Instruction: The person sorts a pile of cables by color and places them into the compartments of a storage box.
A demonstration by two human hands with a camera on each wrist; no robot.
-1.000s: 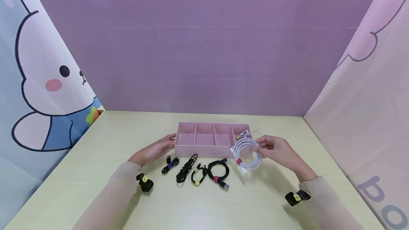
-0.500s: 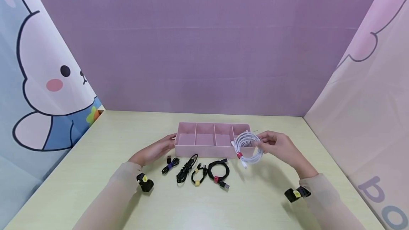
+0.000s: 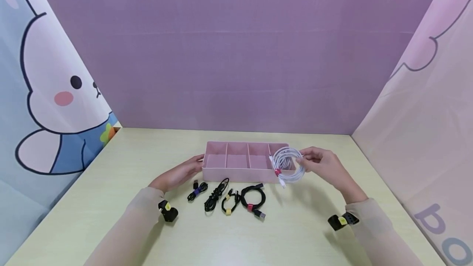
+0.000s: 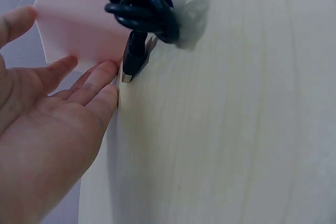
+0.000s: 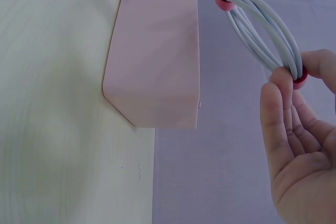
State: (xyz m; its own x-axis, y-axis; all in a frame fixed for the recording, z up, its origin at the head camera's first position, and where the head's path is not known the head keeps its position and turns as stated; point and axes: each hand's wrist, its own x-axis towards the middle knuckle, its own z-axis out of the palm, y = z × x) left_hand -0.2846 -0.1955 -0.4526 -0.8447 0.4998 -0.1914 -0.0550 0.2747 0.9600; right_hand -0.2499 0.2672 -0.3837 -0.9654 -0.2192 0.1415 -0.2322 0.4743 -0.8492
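Note:
In the head view a pink box [image 3: 236, 175] with several compartments in a row stands on the table. My left hand [image 3: 180, 174] touches its left end; the left wrist view shows the fingertips [image 4: 108, 69] and thumb against the pink wall, fingers mostly straight. Thumb and fingers of my right hand [image 3: 327, 170] pinch a coiled white cable [image 3: 281, 162], bound with red ties [image 5: 224, 1]. The coil hangs over the box's rightmost compartment and hides much of it. The right wrist view has the coil above the rim.
In front of the box lie several black cables: a bundle with a purple tie [image 3: 197, 191], a long bundle [image 3: 214, 199], a small loop with yellow ties [image 3: 223, 205], and a round coil with a red tie [image 3: 264, 197]. A purple backdrop [image 3: 236, 52] rises behind the table.
My right hand has raised the white cable coil slightly and moved it a little back over the rightmost compartment. The left hand and the black cables have stayed in place.

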